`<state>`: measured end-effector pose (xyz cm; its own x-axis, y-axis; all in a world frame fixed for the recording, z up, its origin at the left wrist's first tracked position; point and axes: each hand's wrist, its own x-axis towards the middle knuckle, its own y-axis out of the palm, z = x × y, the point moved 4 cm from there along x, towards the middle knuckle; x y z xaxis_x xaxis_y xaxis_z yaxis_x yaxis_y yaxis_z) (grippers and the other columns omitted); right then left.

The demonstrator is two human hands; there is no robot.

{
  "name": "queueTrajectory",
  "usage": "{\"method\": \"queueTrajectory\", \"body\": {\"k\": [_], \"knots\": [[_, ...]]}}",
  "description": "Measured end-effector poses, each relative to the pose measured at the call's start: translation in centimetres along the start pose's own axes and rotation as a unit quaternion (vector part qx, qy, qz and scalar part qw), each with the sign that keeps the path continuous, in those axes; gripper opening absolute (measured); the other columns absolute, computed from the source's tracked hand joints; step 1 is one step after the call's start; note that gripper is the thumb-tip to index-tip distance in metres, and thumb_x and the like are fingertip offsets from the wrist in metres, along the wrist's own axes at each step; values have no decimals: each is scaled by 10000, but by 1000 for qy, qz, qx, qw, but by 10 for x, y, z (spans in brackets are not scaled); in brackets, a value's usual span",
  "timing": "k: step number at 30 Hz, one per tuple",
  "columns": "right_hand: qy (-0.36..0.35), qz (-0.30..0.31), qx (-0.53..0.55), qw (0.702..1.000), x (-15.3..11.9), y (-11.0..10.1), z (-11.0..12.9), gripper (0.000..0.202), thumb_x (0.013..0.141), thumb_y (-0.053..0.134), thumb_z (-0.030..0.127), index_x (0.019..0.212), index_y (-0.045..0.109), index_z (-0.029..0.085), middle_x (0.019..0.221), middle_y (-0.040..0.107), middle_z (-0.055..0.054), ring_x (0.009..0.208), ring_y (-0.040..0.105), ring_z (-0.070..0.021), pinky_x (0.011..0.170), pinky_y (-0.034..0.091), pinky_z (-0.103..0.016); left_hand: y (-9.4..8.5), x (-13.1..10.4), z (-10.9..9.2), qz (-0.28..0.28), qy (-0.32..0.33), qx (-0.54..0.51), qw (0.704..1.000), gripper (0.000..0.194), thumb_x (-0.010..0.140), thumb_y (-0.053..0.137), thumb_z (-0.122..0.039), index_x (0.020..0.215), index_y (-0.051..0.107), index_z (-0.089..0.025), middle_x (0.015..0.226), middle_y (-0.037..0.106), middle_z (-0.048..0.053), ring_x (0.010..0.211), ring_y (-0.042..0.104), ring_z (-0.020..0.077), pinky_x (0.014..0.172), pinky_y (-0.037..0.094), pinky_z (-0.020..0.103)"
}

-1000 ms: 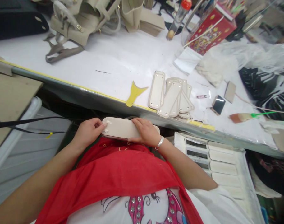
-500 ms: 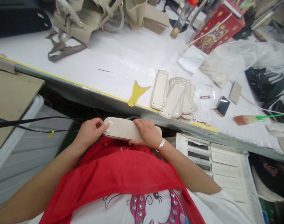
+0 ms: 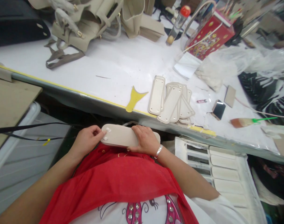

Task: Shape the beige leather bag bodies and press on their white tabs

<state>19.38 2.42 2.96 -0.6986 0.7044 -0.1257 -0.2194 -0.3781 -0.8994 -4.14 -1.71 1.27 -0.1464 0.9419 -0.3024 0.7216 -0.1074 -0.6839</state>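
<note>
A long beige panel with rounded ends lies across my lap, over the red apron. Two small whitish tabs show near its left end. My right hand is wrapped over the panel's right part, thumb on the near edge and fingers on top. At the left end, my left hand has its thumb and index finger pressed together right by the tabs; what is between these fingertips, if anything, is hidden.
On the white table are stacked beige panels with holes, a yellow forked piece, a phone, a brush and a red box. Beige bags stand behind. A tray of pale pieces sits low right.
The whole view has shifted, so table and hands appear slightly lower. Both hands stay on the panel, with the left fingers still at its tabbed end.
</note>
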Motion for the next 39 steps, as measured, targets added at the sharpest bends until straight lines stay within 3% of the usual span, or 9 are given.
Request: {"method": "queueTrajectory", "body": {"k": [12,17,22,26,30,39], "knots": [[11,1,22,1000,4,-3,-3,776,613,669,596,1210,462,146,1206,533,-131,1076,477,-279,908,329,-407,4,4,6,16,-26,-26,999,393,759,489,-552,650,559,-181,580,549,-24,545,490,124,516,354,219],[11,14,23,1000,8,-3,-1,858,623,658,628,1299,410,161,1237,514,-140,1095,469,-293,931,317,-433,6,4,10,23,-44,-55,997,388,770,497,-556,698,567,-181,616,575,-20,574,521,131,537,373,219],[2,10,49,999,1,-11,-12,918,634,630,662,1315,368,105,1256,500,-169,1140,461,-282,969,327,-419,6,4,14,32,-57,-51,997,377,774,501,-549,724,588,-185,637,610,-16,588,547,132,538,378,210],[53,-4,23,998,-12,-19,-31,833,657,609,673,1253,439,116,1201,543,-153,1112,485,-275,983,329,-423,3,4,13,24,-68,-18,997,374,760,504,-555,707,592,-195,597,606,-24,544,527,127,512,371,207],[83,0,15,996,-17,-13,-40,762,670,562,708,1177,507,143,1152,572,-129,1044,524,-255,932,380,-394,2,4,9,19,-75,9,997,382,756,495,-572,711,596,-206,614,627,-23,551,539,130,511,372,207],[130,12,8,991,-12,-9,-45,532,812,434,648,1043,588,194,966,633,-60,914,574,-189,804,420,-298,6,-1,-1,9,-130,-77,988,363,744,530,-553,735,594,-196,590,614,-24,554,542,136,491,384,207]]}}
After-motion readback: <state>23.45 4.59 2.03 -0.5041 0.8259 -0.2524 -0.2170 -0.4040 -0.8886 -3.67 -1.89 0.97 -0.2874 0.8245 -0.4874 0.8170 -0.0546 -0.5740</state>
